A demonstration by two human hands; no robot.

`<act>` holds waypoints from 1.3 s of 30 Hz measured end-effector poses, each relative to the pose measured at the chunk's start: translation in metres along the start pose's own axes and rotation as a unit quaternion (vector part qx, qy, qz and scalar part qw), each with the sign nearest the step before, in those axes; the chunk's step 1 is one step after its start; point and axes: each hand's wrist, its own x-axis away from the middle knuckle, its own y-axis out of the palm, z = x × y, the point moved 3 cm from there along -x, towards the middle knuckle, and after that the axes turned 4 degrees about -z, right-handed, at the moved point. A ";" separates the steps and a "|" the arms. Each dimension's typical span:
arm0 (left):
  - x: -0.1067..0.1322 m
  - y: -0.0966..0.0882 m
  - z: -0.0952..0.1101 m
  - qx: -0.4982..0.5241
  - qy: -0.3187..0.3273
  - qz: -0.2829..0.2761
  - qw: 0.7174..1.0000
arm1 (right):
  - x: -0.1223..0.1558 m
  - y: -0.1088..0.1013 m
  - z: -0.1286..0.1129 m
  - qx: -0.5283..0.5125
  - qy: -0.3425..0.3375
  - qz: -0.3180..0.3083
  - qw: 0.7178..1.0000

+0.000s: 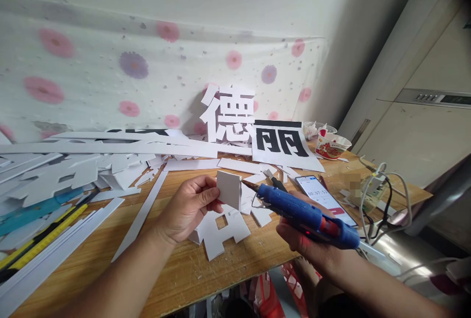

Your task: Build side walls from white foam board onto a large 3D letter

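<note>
Between the thumb and fingers of my left hand (196, 205) is a small white foam board piece (228, 190), held up over the table. My right hand (312, 244) is wrapped round a blue hot glue gun (305, 212) with a red light on its body. The gun's nozzle points left, close to the piece's right edge; whether it touches I cannot tell. Below my left hand, a white cut-out character part (231, 232) with a square hole lies on the wooden table (176, 269).
A white raised character (230, 114) stands at the back, beside a printed black character sheet (281, 141). White strips and scraps (55, 175) cover the left, with a yellow and black cutter (47, 239). A phone (326, 200), paper bowl (333, 145) and cables (382, 195) are at right.
</note>
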 end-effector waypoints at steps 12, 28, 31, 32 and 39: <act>-0.002 -0.002 0.000 0.016 0.006 -0.006 1.000 | 0.001 -0.003 -0.006 0.033 -0.003 -0.014 0.999; -0.005 -0.007 0.005 -0.024 0.007 0.035 0.999 | 0.002 -0.001 -0.005 -0.028 0.022 -0.067 0.997; -0.007 -0.011 0.005 -0.040 0.001 0.053 0.998 | 0.002 -0.001 -0.003 -0.030 0.039 -0.073 0.996; -0.007 -0.011 0.005 -0.043 -0.001 0.062 0.997 | 0.003 -0.001 -0.002 -0.030 0.041 -0.075 0.996; -0.006 -0.007 0.010 -0.068 -0.015 0.081 0.994 | 0.003 -0.002 -0.004 -0.008 0.040 -0.093 0.995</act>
